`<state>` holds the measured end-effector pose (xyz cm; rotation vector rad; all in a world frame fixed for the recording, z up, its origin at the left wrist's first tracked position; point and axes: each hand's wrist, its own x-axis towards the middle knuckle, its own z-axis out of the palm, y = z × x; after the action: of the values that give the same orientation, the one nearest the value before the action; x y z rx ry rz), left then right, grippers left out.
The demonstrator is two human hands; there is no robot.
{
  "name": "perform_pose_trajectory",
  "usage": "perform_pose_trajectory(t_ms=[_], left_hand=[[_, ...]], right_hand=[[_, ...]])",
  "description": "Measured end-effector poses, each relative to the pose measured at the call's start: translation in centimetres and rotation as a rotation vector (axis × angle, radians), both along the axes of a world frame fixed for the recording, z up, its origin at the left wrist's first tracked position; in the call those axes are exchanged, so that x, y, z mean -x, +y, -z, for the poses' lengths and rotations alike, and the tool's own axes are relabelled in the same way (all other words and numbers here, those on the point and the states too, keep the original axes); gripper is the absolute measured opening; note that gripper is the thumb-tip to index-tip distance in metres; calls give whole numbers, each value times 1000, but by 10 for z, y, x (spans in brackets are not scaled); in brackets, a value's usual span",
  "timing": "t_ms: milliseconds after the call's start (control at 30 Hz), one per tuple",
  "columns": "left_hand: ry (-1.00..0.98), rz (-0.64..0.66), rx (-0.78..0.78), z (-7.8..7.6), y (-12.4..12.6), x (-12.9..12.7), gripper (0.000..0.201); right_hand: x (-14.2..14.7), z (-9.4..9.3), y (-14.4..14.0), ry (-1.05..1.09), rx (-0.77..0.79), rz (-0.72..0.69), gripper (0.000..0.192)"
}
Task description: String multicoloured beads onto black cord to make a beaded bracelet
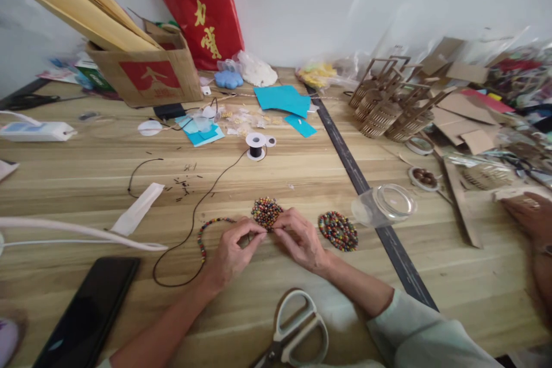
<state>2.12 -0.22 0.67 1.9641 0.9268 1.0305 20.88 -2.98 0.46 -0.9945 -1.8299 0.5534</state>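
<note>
My left hand (235,247) is closed, thumb and fingers pinching the black cord near its tip. Small multicoloured beads are threaded on that cord, and the beaded string (200,238) trails out to the left of the hand. Fingertip to fingertip with it, my right hand (299,240) is also in a pinch; whatever lies between its fingers is too small to make out. Just behind both hands is a pile of loose beads (266,211). To the right lies a coiled bundle of strung beads (338,231). The black cord runs back to a white spool (256,148).
White-handled scissors (297,328) lie close in front of me, a black phone (88,310) at left. A clear jar (388,206) rests on its side at right. Wooden baskets (383,106) and a cardboard box (149,75) stand behind. Another person's hand (528,213) is at far right.
</note>
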Motion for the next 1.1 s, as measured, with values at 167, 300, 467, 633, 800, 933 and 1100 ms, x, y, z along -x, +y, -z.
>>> perform_pose_trajectory(t_ms=[167, 300, 467, 633, 800, 933, 1100], left_hand=[[-7, -75, 73, 4, 2, 2, 9], [-27, -87, 88, 10, 4, 2, 10], [-49, -88, 95, 14, 4, 1, 8], [-28, -80, 71, 10, 4, 1, 8], [14, -87, 42, 6, 2, 0, 8], [32, -89, 29, 4, 1, -1, 9], [38, -74, -6, 3, 1, -1, 10]], right_hand=[[-12, -7, 5, -13, 94, 161, 8], [-22, -21, 9, -285, 91, 111, 9], [-23, -36, 5, -600, 101, 35, 13], [-13, -32, 2, -767, 77, -7, 8], [-7, -19, 2, -825, 37, 23, 6], [-5, -15, 2, -843, 22, 48, 6], [-6, -14, 1, -778, -6, 29, 9]])
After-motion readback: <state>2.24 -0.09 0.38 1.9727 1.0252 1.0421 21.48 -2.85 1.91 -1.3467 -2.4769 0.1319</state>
